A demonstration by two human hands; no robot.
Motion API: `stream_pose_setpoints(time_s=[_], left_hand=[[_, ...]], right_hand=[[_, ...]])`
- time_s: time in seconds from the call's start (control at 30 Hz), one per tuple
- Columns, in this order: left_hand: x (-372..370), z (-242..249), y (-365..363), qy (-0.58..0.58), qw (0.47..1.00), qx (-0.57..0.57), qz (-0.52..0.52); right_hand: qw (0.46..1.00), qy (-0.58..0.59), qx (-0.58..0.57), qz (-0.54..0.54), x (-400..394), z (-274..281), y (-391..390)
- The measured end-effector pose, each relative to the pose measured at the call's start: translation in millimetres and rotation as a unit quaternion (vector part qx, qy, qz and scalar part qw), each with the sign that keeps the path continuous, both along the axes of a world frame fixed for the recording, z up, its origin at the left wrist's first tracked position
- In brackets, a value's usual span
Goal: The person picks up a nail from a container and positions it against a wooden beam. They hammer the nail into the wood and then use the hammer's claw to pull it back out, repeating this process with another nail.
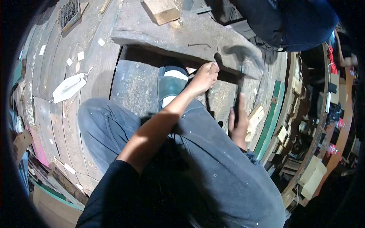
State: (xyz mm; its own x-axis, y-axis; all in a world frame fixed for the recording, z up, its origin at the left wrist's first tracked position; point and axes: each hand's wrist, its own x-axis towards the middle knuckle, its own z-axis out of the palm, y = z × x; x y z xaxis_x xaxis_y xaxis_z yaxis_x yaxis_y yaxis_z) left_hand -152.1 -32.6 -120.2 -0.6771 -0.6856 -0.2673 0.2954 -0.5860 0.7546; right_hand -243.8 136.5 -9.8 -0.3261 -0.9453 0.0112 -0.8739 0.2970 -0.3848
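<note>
My left hand point(205, 78) is closed in a pinch at the near edge of a thick wooden beam point(152, 32). A thin nail point(217, 50) stands up from its fingertips. My right hand point(239, 129) is wrapped round the dark handle of a claw hammer point(242, 57), whose head is blurred by motion over the beam's right end. A second nail point(199, 45), bent, lies on the beam's top. One sandaled foot point(173, 85) sits between the beam and my knees.
A wooden block point(161, 11) rests on the beam. Far left are a tray of nails point(69, 14) and a white face mask point(69, 88). Another person's dark-clothed leg point(292, 22) is at upper right. A green strip point(270, 121) and stacked wood pieces point(283, 133) line the right side.
</note>
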Motion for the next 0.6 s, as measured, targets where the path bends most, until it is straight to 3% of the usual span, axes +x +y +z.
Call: stream_pose_setpoints(time_s=[0.07,0.13,0.23,0.33,0.37,0.4,0.5,0.6], left_hand=[[-1,-3,-2,0.058,0.997,0.046,-0.009],[0,4,-1,0.052,0.997,0.059,0.007],[1,5,0,0.046,0.998,0.04,0.008],[1,6,-1,0.065,0.996,0.06,0.01],[1,6,-1,0.029,0.998,0.046,0.006],[2,5,-3,0.043,0.997,0.07,-0.014],[4,2,-3,0.054,0.998,0.041,0.002],[2,-1,-2,0.067,0.995,0.072,-0.003]], right_hand=[[0.998,-0.05,0.03,-0.029,-4,0,-2],[0.997,0.02,-0.065,0.024,-8,13,-5],[0.996,0.004,-0.082,-0.04,-7,9,12],[0.995,0.046,-0.083,0.04,5,14,-1],[0.999,0.002,0.032,0.014,0,7,3],[0.997,0.047,-0.028,0.059,0,3,-5],[0.996,0.063,-0.055,0.038,-4,16,-1],[0.998,0.005,-0.056,-0.039,-1,18,13]])
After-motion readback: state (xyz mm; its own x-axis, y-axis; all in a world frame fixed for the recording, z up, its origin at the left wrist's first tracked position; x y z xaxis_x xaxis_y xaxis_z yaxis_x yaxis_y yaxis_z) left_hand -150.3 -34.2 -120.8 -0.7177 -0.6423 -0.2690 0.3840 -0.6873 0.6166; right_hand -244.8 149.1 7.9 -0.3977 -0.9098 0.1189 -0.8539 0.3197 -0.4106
